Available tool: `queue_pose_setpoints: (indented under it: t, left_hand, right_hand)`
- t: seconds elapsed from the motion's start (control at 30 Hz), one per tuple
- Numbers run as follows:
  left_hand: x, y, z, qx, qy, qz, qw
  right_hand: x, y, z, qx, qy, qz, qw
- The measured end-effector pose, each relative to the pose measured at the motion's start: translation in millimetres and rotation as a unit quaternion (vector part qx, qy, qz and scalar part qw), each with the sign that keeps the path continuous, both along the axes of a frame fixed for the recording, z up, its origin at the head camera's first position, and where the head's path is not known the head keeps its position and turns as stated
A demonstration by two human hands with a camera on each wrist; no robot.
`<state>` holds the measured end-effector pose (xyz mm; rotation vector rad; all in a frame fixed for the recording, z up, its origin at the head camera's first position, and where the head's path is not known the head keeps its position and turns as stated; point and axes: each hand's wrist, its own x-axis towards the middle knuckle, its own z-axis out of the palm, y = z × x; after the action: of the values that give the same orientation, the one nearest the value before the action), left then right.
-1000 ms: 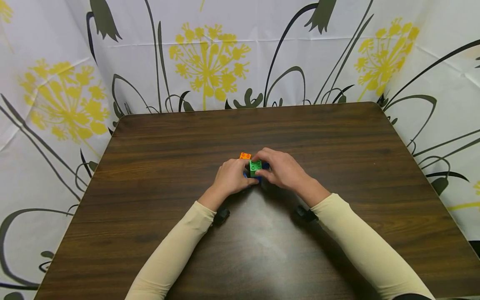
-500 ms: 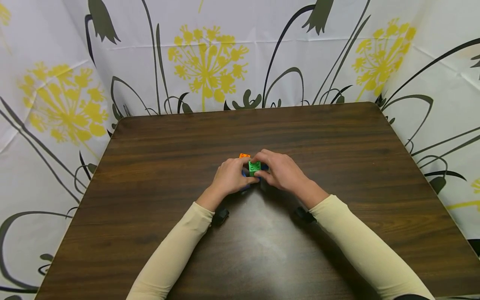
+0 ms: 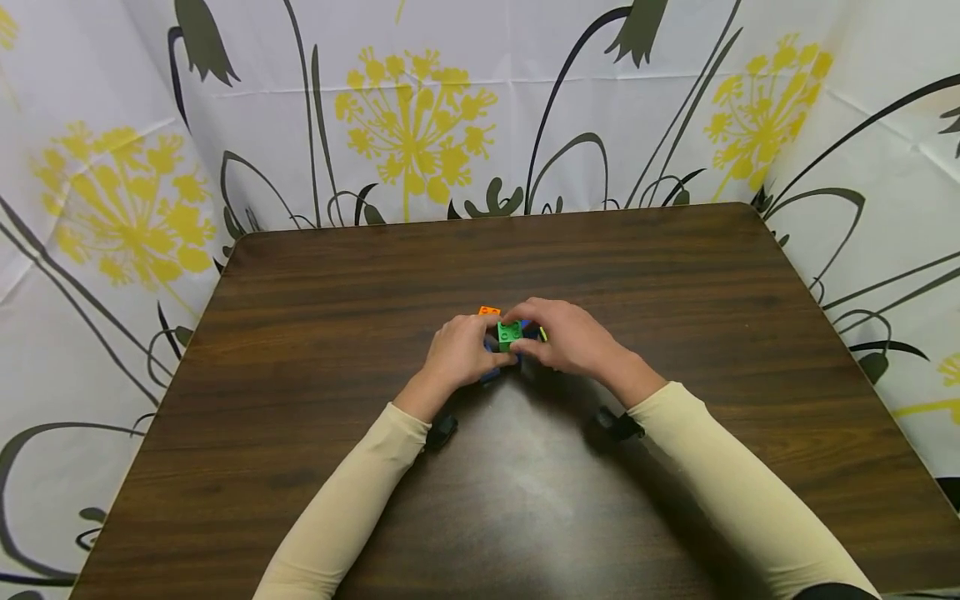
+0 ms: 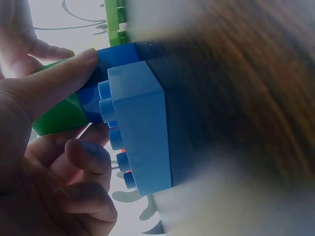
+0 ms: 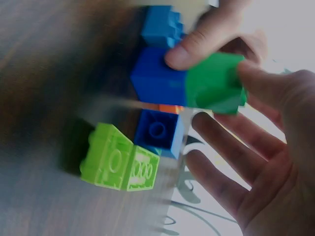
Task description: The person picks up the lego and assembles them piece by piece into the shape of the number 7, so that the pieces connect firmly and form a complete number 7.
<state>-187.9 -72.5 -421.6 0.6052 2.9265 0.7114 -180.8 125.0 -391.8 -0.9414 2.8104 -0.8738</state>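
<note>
A green brick (image 3: 509, 335) (image 5: 211, 83) sits on a dark blue brick (image 4: 113, 56) (image 5: 157, 78), joined as a stack. My left hand (image 3: 459, 354) grips the stack low down, its thumb across the dark blue brick near the seam. From the other side my right hand (image 3: 566, 337) pinches the green brick between thumb and index finger, the remaining fingers spread. Beside the stack, on the left hand's side, a lighter blue brick (image 4: 142, 128) (image 5: 160, 27) stands on the table, studs up.
An orange brick (image 3: 489, 311) lies behind the left hand. Beside the right hand are another blue brick (image 5: 170, 130), its hollow underside showing, and lime green pieces (image 5: 110, 157) (image 3: 543, 334). A patterned curtain (image 3: 420, 108) hangs behind the brown table (image 3: 337, 275).
The right wrist has shifted slightly right, and lime green now shows beside that hand. Both hands keep hold of the stack, which has barely moved.
</note>
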Motion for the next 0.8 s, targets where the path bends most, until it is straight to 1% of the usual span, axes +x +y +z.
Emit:
queue_pose_setpoints:
  t: [0.07, 0.17, 0.33, 0.43, 0.53, 0.67, 0.8]
  left_hand:
    - [0.4, -0.1, 0.0, -0.002, -0.005, 0.002, 1.0]
    - [0.4, -0.5, -0.1, -0.004, -0.011, 0.006, 0.9999]
    - [-1.5, -2.2, 0.6, -0.007, -0.013, 0.005, 0.9999]
    - [-2.0, -2.7, 1.0, -0.008, -0.013, 0.005, 0.9999]
    - [-2.0, -3.4, 1.0, -0.007, -0.019, 0.006, 0.9998]
    - [-1.7, -5.0, 0.8, -0.004, -0.022, 0.005, 0.9997]
    - [-1.0, -7.8, 2.5, 0.016, -0.014, -0.002, 0.9998]
  right_hand:
    - [-4.3, 2.9, 2.2, -0.012, -0.033, -0.008, 0.9993]
    - [-11.6, 6.0, 1.5, -0.012, -0.053, -0.026, 0.9982]
    - [-21.9, 5.3, -5.2, 0.031, -0.037, -0.047, 0.9977]
    - [-27.1, 4.1, -11.0, 0.058, -0.022, -0.052, 0.9967]
    - [-31.7, 4.0, -17.7, 0.082, -0.017, -0.053, 0.9951]
    - [-36.6, 4.4, -26.9, 0.097, -0.031, -0.056, 0.9932]
    - [-39.8, 4.3, -33.3, 0.102, -0.045, -0.058, 0.9921]
